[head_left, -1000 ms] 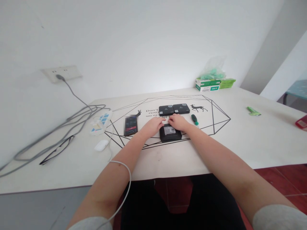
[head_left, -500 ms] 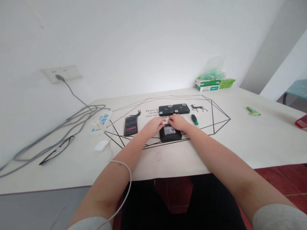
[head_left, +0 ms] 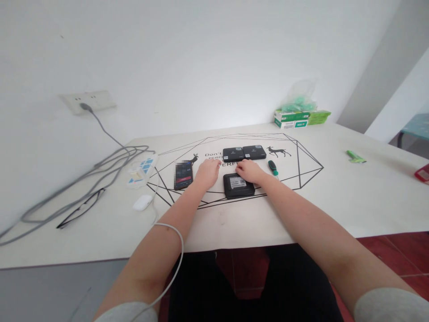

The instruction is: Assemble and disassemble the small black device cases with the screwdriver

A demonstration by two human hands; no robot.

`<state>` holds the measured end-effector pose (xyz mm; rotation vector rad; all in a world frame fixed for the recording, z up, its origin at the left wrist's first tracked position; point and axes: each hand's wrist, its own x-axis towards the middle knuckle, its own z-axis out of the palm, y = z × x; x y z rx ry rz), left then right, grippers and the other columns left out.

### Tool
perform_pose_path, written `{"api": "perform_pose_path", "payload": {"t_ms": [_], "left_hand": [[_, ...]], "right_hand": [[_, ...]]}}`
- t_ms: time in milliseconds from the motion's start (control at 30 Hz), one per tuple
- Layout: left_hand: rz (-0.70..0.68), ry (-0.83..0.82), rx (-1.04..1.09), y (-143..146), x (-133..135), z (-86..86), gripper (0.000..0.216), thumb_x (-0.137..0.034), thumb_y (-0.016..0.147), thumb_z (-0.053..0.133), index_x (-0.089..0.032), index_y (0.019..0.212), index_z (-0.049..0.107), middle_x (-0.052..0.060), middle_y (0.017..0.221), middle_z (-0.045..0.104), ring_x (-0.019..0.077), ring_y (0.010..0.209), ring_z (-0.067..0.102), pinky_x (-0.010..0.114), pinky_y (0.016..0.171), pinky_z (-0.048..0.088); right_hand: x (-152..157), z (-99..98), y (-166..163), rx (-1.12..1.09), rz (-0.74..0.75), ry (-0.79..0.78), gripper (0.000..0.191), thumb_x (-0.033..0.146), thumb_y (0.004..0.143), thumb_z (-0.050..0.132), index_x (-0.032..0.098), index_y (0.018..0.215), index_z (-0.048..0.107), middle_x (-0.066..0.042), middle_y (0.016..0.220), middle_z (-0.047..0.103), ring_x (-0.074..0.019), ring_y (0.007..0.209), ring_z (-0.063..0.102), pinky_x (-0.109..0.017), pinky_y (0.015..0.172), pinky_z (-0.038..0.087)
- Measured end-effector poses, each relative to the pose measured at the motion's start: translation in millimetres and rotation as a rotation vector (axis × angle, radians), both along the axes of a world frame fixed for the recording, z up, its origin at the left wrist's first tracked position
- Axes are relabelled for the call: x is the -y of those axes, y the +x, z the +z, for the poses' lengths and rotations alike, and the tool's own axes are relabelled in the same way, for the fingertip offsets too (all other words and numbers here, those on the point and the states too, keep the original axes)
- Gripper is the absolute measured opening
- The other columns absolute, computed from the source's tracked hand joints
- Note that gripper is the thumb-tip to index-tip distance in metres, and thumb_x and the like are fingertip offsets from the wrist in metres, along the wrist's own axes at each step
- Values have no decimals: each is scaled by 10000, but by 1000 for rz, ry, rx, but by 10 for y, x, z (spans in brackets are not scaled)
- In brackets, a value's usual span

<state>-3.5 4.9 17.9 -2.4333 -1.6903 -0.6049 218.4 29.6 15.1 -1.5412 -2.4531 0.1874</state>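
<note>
A flat black square box [head_left: 239, 186] with a white label on its upper face lies on the desk in front of me. My right hand [head_left: 250, 171] rests over its far right corner, fingers bent together; what they hold, if anything, is hidden. To the box's upper left is my left hand [head_left: 208, 172], apart from it, with fingertips pinched; anything between them is too small to make out. Just beyond my hands, two similar black boxes, a left one [head_left: 232, 154] and a right one [head_left: 254, 152], sit side by side. A green and black screwdriver [head_left: 273, 168] lies right of my right hand.
A phone [head_left: 183, 175] lies left of my left hand. Further left are a power strip [head_left: 145, 170], a white case [head_left: 142, 202], glasses [head_left: 80, 209] and a grey cable [head_left: 103, 179]. Green and white boxes [head_left: 291, 117] stand against the wall. A white cord [head_left: 179, 259] crosses my left forearm.
My left hand has moved left, off the labelled black box, and its fingers are now drawn together. My right hand stays at the box's far right corner.
</note>
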Motion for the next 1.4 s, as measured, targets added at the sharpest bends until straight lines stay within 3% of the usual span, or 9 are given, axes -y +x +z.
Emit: {"api": "perform_pose_path", "payload": {"t_ms": [167, 333, 700, 1033, 1400], "left_hand": [[92, -44, -198, -108, -39, -97, 278, -195, 1012, 506, -198, 1120, 762, 168, 1217, 712, 370, 1208, 554, 536, 984, 460], [111, -49, -188, -133, -54, -116, 245, -276, 1021, 542, -216, 1040, 778, 155, 1220, 721, 369, 1220, 529, 552, 991, 438], [-2, -82, -170, -108, -84, -106, 242, -216, 1009, 529, -214, 937, 760, 118, 1118, 777, 322, 1142, 584, 490, 982, 422], [-120, -64, -310, -66, -71, -67, 253, -144, 992, 520, -184, 901, 753, 146, 1021, 744, 317, 1107, 608, 467, 968, 415], [-82, -77, -418, 1, -70, -101, 261, -110, 1029, 456, -109, 1054, 716, 186, 1086, 707, 321, 1114, 622, 415, 925, 485]], "right_hand": [[6, 7, 0, -4, 4, -5, 337, 330, 1066, 452, 208, 1111, 762, -117, 1234, 728, -249, 1137, 663, -317, 964, 470], [8, 2, -5, -5, 7, -2, 341, 331, 1065, 453, 203, 1126, 762, -123, 1239, 730, -260, 1161, 662, -324, 976, 472], [-2, -12, -9, 2, 2, 4, 337, 321, 1063, 452, 212, 1106, 768, -122, 1239, 730, -266, 1142, 665, -341, 991, 470], [-14, -28, -3, 0, 5, 4, 347, 330, 1062, 445, 205, 1111, 765, -127, 1240, 728, -275, 1139, 661, -348, 987, 469], [-34, -50, -8, 13, 12, 7, 347, 320, 1063, 442, 203, 1106, 766, -129, 1246, 728, -274, 1148, 664, -349, 997, 469]]}}
